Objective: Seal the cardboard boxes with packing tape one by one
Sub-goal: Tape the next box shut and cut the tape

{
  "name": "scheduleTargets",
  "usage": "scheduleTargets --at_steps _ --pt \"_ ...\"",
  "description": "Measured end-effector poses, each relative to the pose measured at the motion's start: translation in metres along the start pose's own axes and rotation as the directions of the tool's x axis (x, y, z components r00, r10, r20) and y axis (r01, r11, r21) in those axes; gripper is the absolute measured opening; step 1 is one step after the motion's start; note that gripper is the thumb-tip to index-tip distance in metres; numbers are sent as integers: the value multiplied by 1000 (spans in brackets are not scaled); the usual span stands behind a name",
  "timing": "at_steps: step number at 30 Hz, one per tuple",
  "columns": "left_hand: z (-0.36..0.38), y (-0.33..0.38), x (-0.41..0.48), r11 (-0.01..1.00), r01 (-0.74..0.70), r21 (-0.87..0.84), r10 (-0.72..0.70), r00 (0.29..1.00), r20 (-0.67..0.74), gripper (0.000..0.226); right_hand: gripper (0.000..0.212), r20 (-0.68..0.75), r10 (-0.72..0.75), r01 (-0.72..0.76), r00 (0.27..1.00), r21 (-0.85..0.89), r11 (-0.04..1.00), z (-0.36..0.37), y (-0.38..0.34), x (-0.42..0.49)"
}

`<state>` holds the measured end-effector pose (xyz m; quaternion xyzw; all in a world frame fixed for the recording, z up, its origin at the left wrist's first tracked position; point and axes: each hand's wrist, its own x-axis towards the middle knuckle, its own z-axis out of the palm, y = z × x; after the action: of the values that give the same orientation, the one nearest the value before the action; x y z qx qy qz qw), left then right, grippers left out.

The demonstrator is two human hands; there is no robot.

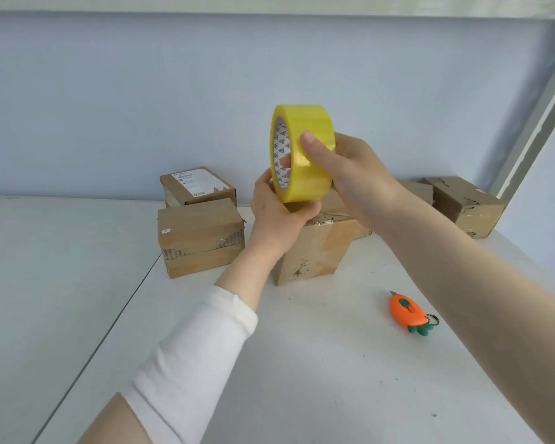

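"Yellow tape [302,152], glossy and half see-through, a thick ring on a white printed core," says the packer. "In the head view it's held up above the middle box [314,248]. The right hand [343,168] has it firmly, thumb on the outer band and fingers through the core. The left hand [279,209] curls round its lower edge from beneath."

"What goes wrong from here?"

"The free end, I'd judge. I can't tell whether one is lifted, because film that clear hides its own edge. Picked badly, it could split into a sliver or fold back and stick to itself. Pulled crooked, it would wrinkle across the seam."

"And the box?"

"Brown cardboard, soft-cornered and scuffed, with old tape shining on top, so new tape may bond poorly there. It looks light, and a hard pull could drag it over the smooth white table [302,363]."

"Anything else?"

"The left box [199,235] is frayed at its edges. The labelled box [196,184] sits behind it, and the right box [462,203] is well apart. The cutter [409,310] is orange plastic, carrot-shaped, and lies near the right forearm with a grey tip showing. A careless reach could nick a finger."
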<state>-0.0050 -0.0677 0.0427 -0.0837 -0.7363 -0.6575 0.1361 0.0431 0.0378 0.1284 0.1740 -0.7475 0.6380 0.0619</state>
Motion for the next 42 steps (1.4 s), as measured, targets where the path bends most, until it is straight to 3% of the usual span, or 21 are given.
scheduleTargets --at_steps 4,8,13,17,19,21,24,25,28,30,34,38,42 --pt "-5 -5 22 988 157 -3 -157 987 -39 81 46 -108 -9 21 994 103 994 -1 -16 0" --pt "-16 -9 40 957 289 -9 -289 957 33 64 46 -114 39 -40 993 -9 999 -8 -6 -14" --pt "-22 -6 38 954 294 -55 -282 947 155 81 50 -82 69 -68 994 22 997 -18 13 -29" --pt "-27 -8 32 934 290 -211 -236 940 245 62 52 -84 32 -27 996 54 998 -18 18 -30" --pt "-28 -18 21 895 287 -342 -196 940 278 68 53 -91 27 -20 995 69 997 -18 19 -30" --pt "-29 -26 13 902 236 -361 -150 956 251 83 51 -94 21 -15 995 70 997 -18 21 -30" --pt "-34 -37 7 999 -39 19 32 955 294 94 47 -102 17 -11 995 60 998 -17 23 -31" --pt "-36 -38 7 987 -124 106 87 949 304 90 44 -103 14 -9 995 45 999 -16 22 -30" --pt "-38 -35 6 966 -224 129 190 953 235 61 40 -112 28 -27 993 10 1000 -12 16 -27" --pt "-38 -31 4 955 -255 154 220 952 214 51 43 -124 37 -39 992 -16 999 -12 8 -24" --pt "-34 -26 -5 972 -229 47 223 968 112 38 50 -150 61 -50 987 77 996 -15 -12 -17" --pt "-23 -24 -13 984 -179 10 179 984 -3 33 44 -168 66 -65 983 13 998 -10 -22 -8" --pt "-20 -23 -8 982 -188 -23 187 981 -58 53 42 -123 91 -91 988 10 996 3 -23 4"
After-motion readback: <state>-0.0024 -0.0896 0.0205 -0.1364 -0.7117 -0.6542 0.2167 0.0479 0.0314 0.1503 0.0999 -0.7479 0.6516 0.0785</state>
